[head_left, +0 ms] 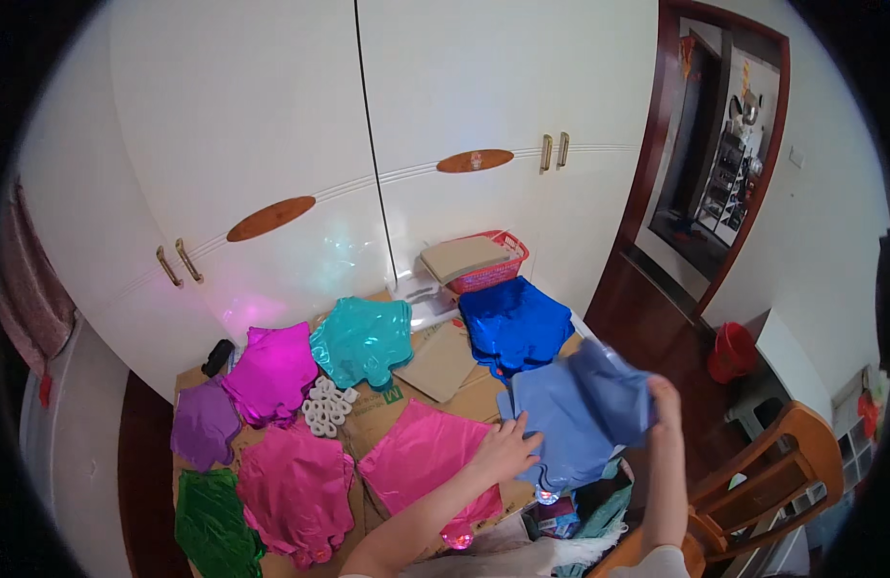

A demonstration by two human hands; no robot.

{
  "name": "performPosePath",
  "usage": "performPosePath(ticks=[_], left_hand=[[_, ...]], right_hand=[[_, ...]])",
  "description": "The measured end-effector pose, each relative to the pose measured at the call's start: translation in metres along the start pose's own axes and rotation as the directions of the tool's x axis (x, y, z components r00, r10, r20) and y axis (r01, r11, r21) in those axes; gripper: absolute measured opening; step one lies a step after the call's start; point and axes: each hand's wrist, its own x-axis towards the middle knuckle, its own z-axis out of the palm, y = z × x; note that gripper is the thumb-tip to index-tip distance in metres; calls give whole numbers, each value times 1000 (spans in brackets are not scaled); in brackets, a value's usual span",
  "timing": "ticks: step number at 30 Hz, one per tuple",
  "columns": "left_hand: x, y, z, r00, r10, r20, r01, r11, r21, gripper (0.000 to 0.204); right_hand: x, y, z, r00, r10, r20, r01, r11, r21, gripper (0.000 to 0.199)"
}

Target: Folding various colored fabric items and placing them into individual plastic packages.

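Note:
A stack of dusty-blue flat shapes point(560, 414), which look like uninflated foil balloons, lies at the table's right edge. My right hand point(663, 403) grips the right edge of the top sheet, which is raised and curled over. The fingers of my left hand point(510, 449) are spread on the stack's left edge, near a hot-pink stack point(421, 453). Just behind the dusty-blue stack is a shiny royal-blue one point(515, 326). Farther left are teal point(361, 339), magenta point(273, 374), purple point(206, 424), deep-pink point(295, 491) and green point(216, 520) stacks.
White rolls point(327, 407) lie among the stacks on the cardboard point(382, 424). At the back stands a red basket point(488, 275) with cardboard pieces, against the white wardrobe point(271, 116). A wooden chair point(782, 472) is right of the table, a red bucket point(730, 353) beyond it.

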Motion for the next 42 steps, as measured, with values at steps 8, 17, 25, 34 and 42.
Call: performPosePath(ticks=[8,17,25,34,42], left_hand=[[4,5,6,999,-10,-43,11,1000,12,45],[2,-5,5,1000,6,2,-6,998,-69,46],[-27,-62,-55,991,-121,-66,109,981,-158,34],[17,-163,-79,994,-111,0,111,992,59,32],[75,-176,-21,913,-30,-406,66,995,76,45]], right_hand=[[31,-100,-12,555,-816,-163,687,560,-464,14],[44,-110,187,551,-546,631,742,-25,-670,17],[46,59,272,342,-239,909,886,-240,-397,16],[70,96,283,722,-267,638,691,315,-650,26],[83,82,273,824,-129,551,497,631,-596,29]])
